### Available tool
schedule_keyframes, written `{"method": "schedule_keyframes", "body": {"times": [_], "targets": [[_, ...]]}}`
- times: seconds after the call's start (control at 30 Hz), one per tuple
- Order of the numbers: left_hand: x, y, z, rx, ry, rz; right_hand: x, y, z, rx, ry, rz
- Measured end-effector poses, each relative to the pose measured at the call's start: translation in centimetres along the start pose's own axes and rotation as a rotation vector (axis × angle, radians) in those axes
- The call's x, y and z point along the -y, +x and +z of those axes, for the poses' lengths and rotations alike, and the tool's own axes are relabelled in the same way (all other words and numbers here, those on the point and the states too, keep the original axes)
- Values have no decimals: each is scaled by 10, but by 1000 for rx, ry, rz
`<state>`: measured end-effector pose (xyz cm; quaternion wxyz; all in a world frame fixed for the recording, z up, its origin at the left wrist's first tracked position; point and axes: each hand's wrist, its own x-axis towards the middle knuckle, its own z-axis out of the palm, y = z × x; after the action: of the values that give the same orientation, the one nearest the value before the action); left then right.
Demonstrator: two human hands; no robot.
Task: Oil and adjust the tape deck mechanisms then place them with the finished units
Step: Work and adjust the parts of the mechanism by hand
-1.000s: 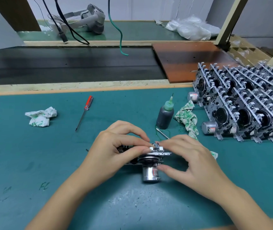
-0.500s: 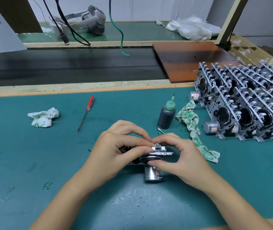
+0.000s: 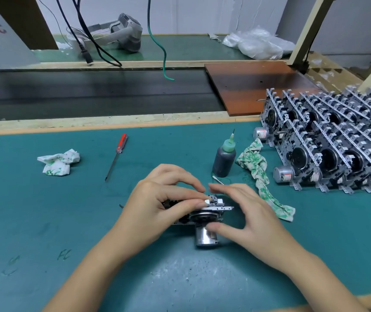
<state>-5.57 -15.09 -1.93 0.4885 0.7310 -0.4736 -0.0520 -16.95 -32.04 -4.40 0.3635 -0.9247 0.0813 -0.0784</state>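
A tape deck mechanism (image 3: pixel 203 218) with a silver motor stands on the green mat (image 3: pixel 45 221) in front of me. My left hand (image 3: pixel 162 206) grips its left side, thumb and fingers curled round the top of the frame. My right hand (image 3: pixel 250 219) is at its right side with the fingers straight and lifted above the frame, while the thumb touches the motor. A dark oil bottle (image 3: pixel 224 158) with a green nozzle stands just behind. Rows of finished units (image 3: pixel 337 143) are stacked at the right.
A red-handled screwdriver (image 3: pixel 117 155) lies to the left, with a crumpled cloth (image 3: pixel 58 162) further left. A green-printed cloth (image 3: pixel 263 176) and a thin metal tool (image 3: pixel 218 180) lie by the bottle. Behind the mat run a dark conveyor belt (image 3: pixel 90 93) and a brown board (image 3: pixel 254 86).
My right hand has loosened from pinching the mechanism's right end; its fingers have straightened and lifted. My left hand keeps its grip and the mechanism stays put.
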Motion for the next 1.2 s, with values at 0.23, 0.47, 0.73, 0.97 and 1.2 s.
{"method": "schedule_keyframes", "body": {"times": [0.23, 0.47, 0.73, 0.97, 1.2], "targets": [[1, -1, 0, 8, -4, -22, -4, -13, 1, -99, -383, -149], [1, -1, 0, 14, -35, -57, -8, -12, -4, -44, -343, -140], [1, 1, 0, 16, -72, -81, -3, -9, -10, -104, -138, -169], [-6, 5, 3, -163, -297, -124, 36, 23, -17, -171, -388, -440], [0, 24, -2, -200, -511, -279, 36, 25, -28, -35, -352, -471]]}}
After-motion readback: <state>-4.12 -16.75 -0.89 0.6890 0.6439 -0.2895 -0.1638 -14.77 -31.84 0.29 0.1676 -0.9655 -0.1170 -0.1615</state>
